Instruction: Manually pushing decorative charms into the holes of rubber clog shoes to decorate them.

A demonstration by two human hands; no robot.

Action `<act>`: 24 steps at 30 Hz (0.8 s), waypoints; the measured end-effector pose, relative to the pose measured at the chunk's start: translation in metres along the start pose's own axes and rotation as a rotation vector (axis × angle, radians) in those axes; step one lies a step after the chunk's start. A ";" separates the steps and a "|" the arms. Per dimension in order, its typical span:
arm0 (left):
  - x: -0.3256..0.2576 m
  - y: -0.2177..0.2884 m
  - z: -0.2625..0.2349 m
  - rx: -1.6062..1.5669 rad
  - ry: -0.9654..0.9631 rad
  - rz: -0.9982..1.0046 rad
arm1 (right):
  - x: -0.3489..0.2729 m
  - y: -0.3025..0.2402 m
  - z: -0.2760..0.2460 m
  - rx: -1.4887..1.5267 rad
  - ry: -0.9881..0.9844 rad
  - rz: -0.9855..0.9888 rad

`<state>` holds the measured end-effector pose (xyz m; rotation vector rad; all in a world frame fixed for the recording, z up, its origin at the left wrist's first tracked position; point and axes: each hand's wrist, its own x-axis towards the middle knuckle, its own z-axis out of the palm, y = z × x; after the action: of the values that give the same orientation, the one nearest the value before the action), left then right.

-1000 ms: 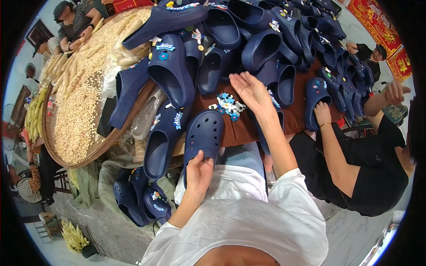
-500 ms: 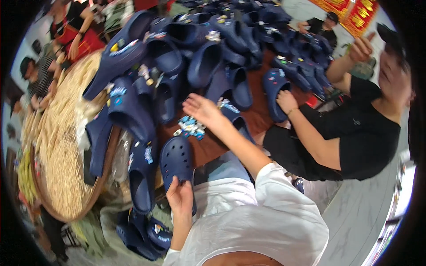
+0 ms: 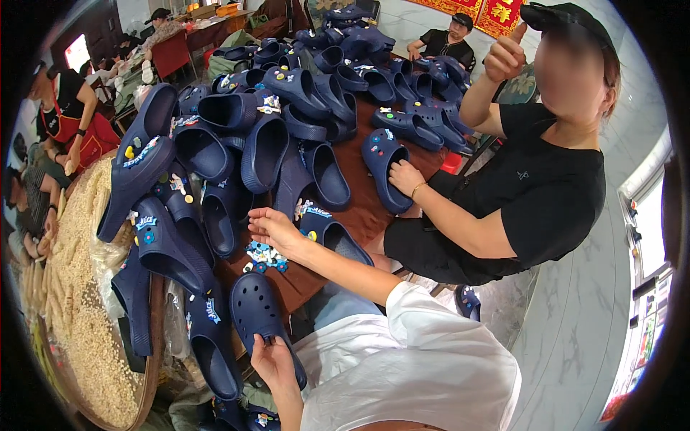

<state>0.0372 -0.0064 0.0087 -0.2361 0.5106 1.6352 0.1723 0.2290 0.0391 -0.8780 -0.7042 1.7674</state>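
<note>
In my left hand (image 3: 273,361) is the back end of a plain navy clog (image 3: 253,307), its holed top facing up. Thumb and fingers pinch it near the heel strap area. My right hand (image 3: 273,230) is held out flat with fingers extended, just above a small pile of blue and white shoe charms (image 3: 266,256) on the brown cloth (image 3: 316,278). Nothing shows in that hand. Beside the held clog stands another clog (image 3: 214,334) with charms on it. A decorated clog (image 3: 334,233) lies right of my right hand.
Many navy clogs (image 3: 264,147) are heaped across the table. At the right, a person in black (image 3: 532,194) holds a clog (image 3: 384,161) and raises the other hand. Leftward stands a large round tray (image 3: 152,373) of pale kernels, with people beyond it.
My view has swung, so the scene sits further left. My left hand keeps hold of the clog, and my right hand stays stretched over the charms. The person in black still has a raised hand.
</note>
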 end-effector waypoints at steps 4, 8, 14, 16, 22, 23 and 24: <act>-0.003 0.000 0.005 -0.003 -0.014 -0.013 | -0.008 -0.001 0.005 -0.037 -0.024 0.005; -0.001 0.001 0.000 -0.035 -0.083 -0.028 | -0.011 0.004 0.005 -0.045 -0.054 0.010; 0.000 0.002 0.003 -0.028 -0.047 -0.046 | -0.026 0.014 0.005 -0.077 -0.073 0.003; 0.002 0.003 -0.002 -0.053 -0.031 -0.008 | -0.034 0.021 0.005 -0.112 -0.127 0.046; 0.001 0.001 -0.006 -0.027 0.018 -0.015 | -0.074 0.030 -0.001 -0.237 -0.211 0.080; 0.004 0.001 -0.010 -0.023 -0.005 -0.039 | -0.077 0.028 -0.005 -0.262 -0.211 0.077; 0.005 -0.001 -0.011 -0.033 -0.016 -0.035 | -0.082 0.025 -0.008 -0.286 -0.214 0.074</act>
<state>0.0358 -0.0074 -0.0032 -0.2545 0.4650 1.6110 0.1852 0.1441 0.0342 -0.9208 -1.0978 1.8732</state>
